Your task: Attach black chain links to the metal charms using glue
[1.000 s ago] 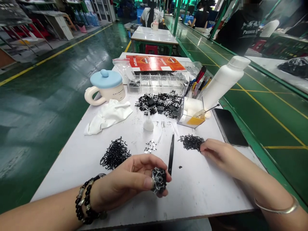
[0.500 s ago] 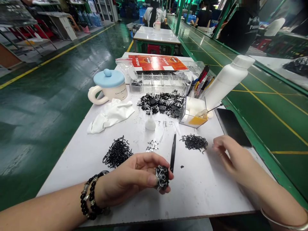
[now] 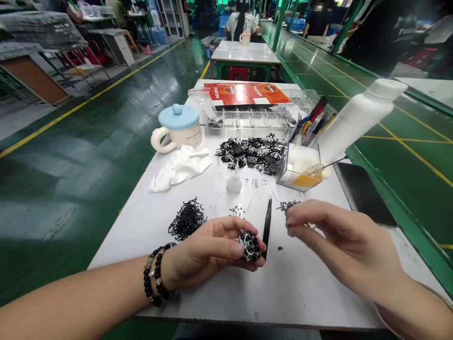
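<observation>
My left hand (image 3: 215, 248) grips a small black-and-silver part (image 3: 250, 246) between thumb and fingers, above the near part of the table. My right hand (image 3: 343, 241) has its thumb and index finger pinched together over a small pile of thin black hooked pieces (image 3: 287, 205), partly covering it. Whatever may be between those fingertips is too small to make out. Black tweezers (image 3: 268, 222) lie just beyond the held part. Left of them are some tiny silver pieces (image 3: 238, 211), and a larger pile of black hooked pieces (image 3: 187, 219) lies behind my left hand.
Farther back lie a heap of black-and-silver parts (image 3: 253, 152), a small white nozzle bottle (image 3: 234, 182), a white cloth (image 3: 180, 167) and a lidded mug (image 3: 182, 134). On the right stand a clear tool holder (image 3: 300, 182), a white bottle (image 3: 364, 115) and a phone (image 3: 366, 193).
My right hand has moved left from beside the small black pile to over it. My left hand keeps its hold on the part, now turned slightly. The view has shifted a little leftward.
</observation>
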Motion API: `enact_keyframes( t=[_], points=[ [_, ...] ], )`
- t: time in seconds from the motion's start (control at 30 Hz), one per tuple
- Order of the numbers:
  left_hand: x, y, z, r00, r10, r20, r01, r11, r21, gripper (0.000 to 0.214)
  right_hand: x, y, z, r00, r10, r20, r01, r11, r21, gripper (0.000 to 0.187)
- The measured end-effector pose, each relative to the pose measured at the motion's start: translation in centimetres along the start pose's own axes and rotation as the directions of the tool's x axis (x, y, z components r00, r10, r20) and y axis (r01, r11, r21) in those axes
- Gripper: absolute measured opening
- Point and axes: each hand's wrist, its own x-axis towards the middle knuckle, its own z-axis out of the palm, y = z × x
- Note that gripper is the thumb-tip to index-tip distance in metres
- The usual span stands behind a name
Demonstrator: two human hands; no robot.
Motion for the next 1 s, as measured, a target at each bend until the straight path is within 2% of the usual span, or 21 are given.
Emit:
enact_keyframes(
  t=[0.1,0.23,0.33,0.4,0.47,0.57,0.7,0.83,1.0],
  points=[
    [-0.1,0.0,0.0,1.0,0.005,-0.004,-0.005,1.0,-0.005,0.029,0.5,-1.3,0.8,1.0,-0.013,0.018,0.01,0.991,0.13,0.021],
    [-0.1,-0.1,0.0,1.0,-0.001,-0.011,0.001,1.0,-0.027,0.03,0.6,-1.4,1.6,0.998,-0.062,0.034,0.052,0.97,0.236,0.028],
    [0.0,-0.2,-0.1,1.0,0.0,-0.017,-0.001,0.999,-0.045,0.03,0.4,-1.0,2.0,0.998,0.034,0.048,-0.048,0.944,0.326,0.019],
    [0.0,-0.2,-0.1,1.0,0.008,-0.019,-0.009,0.999,-0.048,0.029,0.2,-0.8,2.4,0.99,0.123,0.067,-0.141,0.884,0.445,0.014],
    [0.0,-0.3,-0.1,1.0,0.015,-0.022,-0.016,0.999,-0.037,0.029,0.1,-0.9,2.7,0.977,0.197,0.081,-0.206,0.785,0.584,0.011],
    [0.0,-0.4,-0.2,0.999,0.026,-0.024,-0.027,1.0,-0.015,0.029,0.1,-1.0,3.2,0.964,0.262,0.057,-0.223,0.666,0.712,0.011],
    [0.1,-0.5,-0.2,0.999,0.033,-0.035,-0.033,0.999,-0.015,0.027,0.2,-1.0,4.2,0.944,0.331,-0.003,-0.218,0.629,0.746,0.011],
    [0.2,-0.5,-0.1,0.998,0.036,-0.052,-0.038,0.999,-0.026,0.027,0.1,-0.9,5.1,0.91,0.413,0.041,-0.29,0.56,0.776,0.012],
    [0.2,-0.4,0.0,0.995,0.017,-0.1,-0.018,1.0,-0.008,0.027,0.0,-1.0,5.7,0.896,0.439,0.061,-0.312,0.528,0.79,0.011]
  ],
)
